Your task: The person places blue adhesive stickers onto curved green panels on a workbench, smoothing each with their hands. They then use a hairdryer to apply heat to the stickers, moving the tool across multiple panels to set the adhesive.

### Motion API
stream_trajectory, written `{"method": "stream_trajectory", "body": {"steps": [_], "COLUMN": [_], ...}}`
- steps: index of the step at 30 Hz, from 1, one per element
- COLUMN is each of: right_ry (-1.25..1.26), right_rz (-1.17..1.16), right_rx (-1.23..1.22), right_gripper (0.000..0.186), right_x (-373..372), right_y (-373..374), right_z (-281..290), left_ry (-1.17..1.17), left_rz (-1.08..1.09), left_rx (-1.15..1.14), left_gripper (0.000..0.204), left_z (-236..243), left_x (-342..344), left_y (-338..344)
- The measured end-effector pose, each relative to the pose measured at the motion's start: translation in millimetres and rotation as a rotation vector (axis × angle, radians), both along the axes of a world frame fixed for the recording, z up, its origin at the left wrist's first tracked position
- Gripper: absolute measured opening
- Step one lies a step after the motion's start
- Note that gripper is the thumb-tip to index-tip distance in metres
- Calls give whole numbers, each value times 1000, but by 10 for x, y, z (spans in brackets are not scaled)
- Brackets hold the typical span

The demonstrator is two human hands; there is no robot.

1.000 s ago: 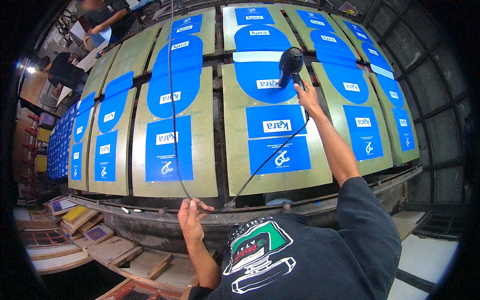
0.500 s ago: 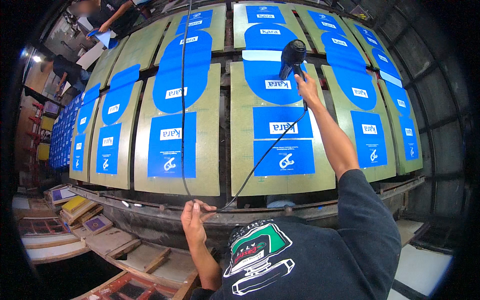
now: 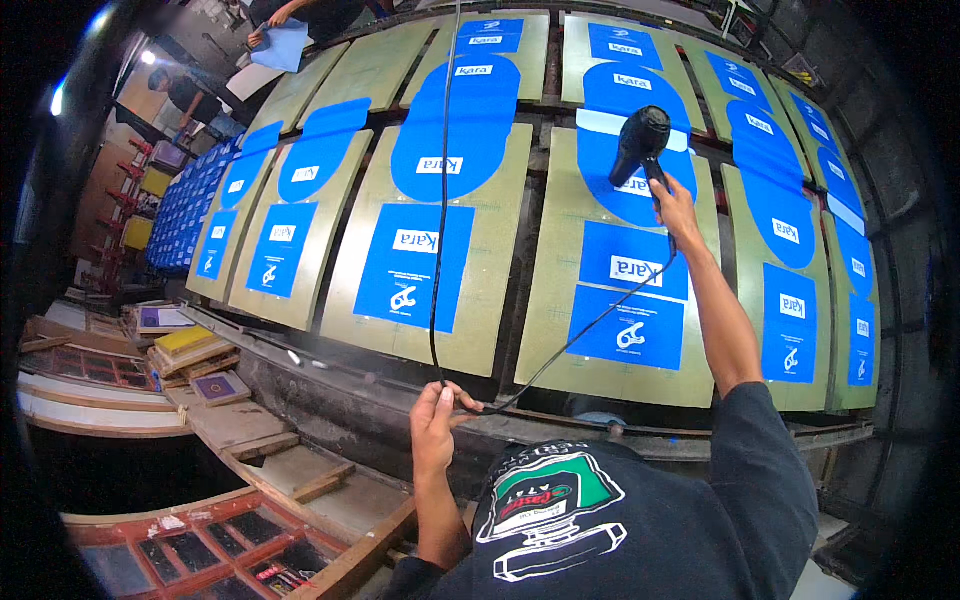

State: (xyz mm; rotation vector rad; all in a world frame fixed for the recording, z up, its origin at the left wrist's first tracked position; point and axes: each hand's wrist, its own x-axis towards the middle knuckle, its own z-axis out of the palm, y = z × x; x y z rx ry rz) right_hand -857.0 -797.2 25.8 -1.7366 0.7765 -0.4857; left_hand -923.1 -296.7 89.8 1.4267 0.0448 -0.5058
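Observation:
My right hand (image 3: 675, 207) is closed around the handle of a black hair dryer (image 3: 642, 140). The dryer is held over a blue printed panel with a rounded end (image 3: 610, 197), its nozzle tilted down and left. A black cord (image 3: 575, 345) runs from the handle down to my left hand (image 3: 438, 415), which pinches it above the table's near edge. From there the cord rises past the top of the view. Beneath the dryer, the blue panel lies on a pale olive board (image 3: 550, 270), with a blue printed rectangle (image 3: 628, 328) nearer me.
More olive boards (image 3: 345, 285) with blue prints stand in two rows, dark gaps between them. At upper left, one person's hand (image 3: 281, 14) holds a light blue sheet (image 3: 280, 45); another person (image 3: 190, 98) stands farther left. Wooden frames (image 3: 195, 350) are stacked at lower left.
The view has turned left, so boards and hands appear farther right and more of the left side shows. The dryer remains over the same blue panel, and both hands keep their hold.

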Motion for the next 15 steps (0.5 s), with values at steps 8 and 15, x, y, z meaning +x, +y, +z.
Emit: {"method": "stream_trajectory", "body": {"steps": [8,15], "right_ry": [-7,-11], "right_rz": [-33,-38], "right_rx": [-36,-156], "right_gripper": [43,42], "right_x": [80,348], "right_y": [-47,-250], "right_z": [-40,-168], "left_ry": [-11,-39], "left_rz": [-1,-31], "left_rx": [18,5], "left_gripper": [19,16], "left_z": [-49,-47], "left_x": [-7,54], "left_y": [1,-30]}}
